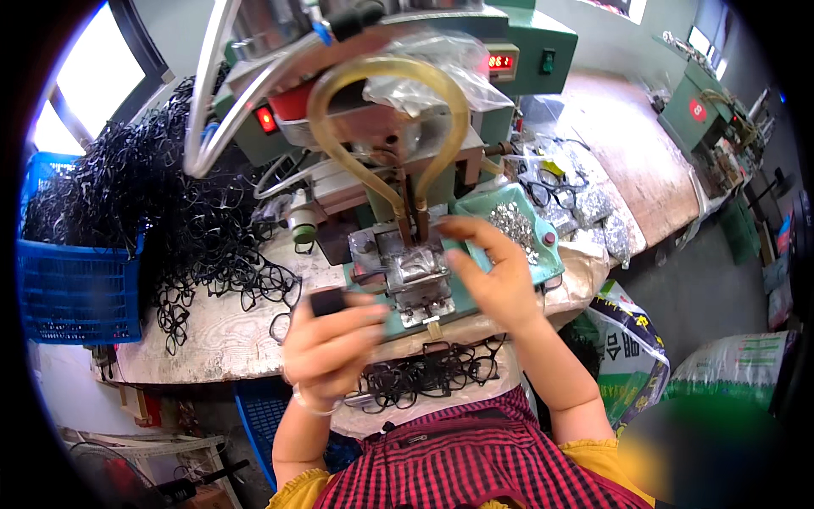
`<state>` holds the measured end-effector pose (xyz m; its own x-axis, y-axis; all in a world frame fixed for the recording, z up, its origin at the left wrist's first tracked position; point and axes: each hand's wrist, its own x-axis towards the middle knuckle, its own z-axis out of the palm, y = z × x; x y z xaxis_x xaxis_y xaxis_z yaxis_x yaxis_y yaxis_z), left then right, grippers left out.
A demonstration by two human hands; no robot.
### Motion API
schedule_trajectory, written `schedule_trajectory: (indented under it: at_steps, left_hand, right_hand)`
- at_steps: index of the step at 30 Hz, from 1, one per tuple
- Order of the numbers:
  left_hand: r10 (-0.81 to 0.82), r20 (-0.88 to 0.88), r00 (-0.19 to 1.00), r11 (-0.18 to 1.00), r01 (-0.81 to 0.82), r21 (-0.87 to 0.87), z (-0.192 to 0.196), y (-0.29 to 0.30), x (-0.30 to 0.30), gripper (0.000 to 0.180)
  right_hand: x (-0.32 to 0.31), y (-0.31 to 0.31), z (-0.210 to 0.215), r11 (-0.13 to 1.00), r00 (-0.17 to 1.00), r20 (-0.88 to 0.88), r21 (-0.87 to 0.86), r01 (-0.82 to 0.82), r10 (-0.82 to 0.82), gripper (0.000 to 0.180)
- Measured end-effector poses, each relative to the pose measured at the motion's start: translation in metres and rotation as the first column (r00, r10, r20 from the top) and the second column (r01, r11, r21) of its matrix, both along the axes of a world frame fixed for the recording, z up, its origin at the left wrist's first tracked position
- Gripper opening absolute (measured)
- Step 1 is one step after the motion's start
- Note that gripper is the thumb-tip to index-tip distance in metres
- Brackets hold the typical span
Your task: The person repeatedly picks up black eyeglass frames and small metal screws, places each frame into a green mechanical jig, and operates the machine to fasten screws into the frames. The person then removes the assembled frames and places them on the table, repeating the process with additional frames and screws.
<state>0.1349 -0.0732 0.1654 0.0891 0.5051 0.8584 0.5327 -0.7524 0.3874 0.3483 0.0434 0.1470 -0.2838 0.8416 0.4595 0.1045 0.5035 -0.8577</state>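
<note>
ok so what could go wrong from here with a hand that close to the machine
The right hand is close beside the copper-coloured rods, so it might get pinched if they move.
It is also next to the green tray of small metal parts; a knock could spill them.
Black frames heap above the blue basket, so some might slide off.

Shiny metal fixture (420, 270); plastic eyeglass frames (437, 365); matt wood tabletop (222, 343).

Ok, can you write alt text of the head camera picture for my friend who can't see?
A person's blurred left hand and right hand flank the metal fixture of a machine. Black glasses frames are heaped at left; a green tray of small shiny parts sits at right.
</note>
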Motion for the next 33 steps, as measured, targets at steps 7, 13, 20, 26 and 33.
schedule_trajectory:
  at_steps: [7, 13, 20, 26, 33]
  left_hand:
    - [-0.057, -0.27, 0.961, 0.998, 0.052, -0.025, -0.009, 0.032, 0.027, 0.023]
    - [-0.016, -0.275, 0.961, 0.999, 0.004, -0.045, -0.01, 0.025, 0.027, 0.022]
    - [0.314, -0.197, 0.929, 0.94, -0.333, -0.076, -0.051, -0.05, 0.03, 0.033]
    - [0.862, 0.112, 0.494, 0.506, -0.842, -0.185, -0.028, -0.074, -0.079, 0.016]
    - [0.854, -0.516, -0.066, -0.151, -0.981, -0.124, -0.072, 0.024, -0.186, 0.038]
  right_hand:
    - [0.068, 0.049, -0.09, 0.845, 0.729, 0.446, 0.394, 0.361, -0.519, 0.015]
    - [0.047, 0.068, -0.079, 0.878, 0.779, 0.57, 0.476, -0.053, -0.262, 0.018]
    - [0.061, 0.061, -0.086, 0.879, 0.866, 0.154, 0.117, 0.462, -0.475, 0.011]
    - [0.069, 0.053, -0.113, 0.859, 0.796, -0.369, -0.384, 0.339, -0.48, 0.014]
    - [0.017, 0.069, -0.084, 0.952, 0.933, -0.277, -0.261, 0.158, -0.23, 0.014]
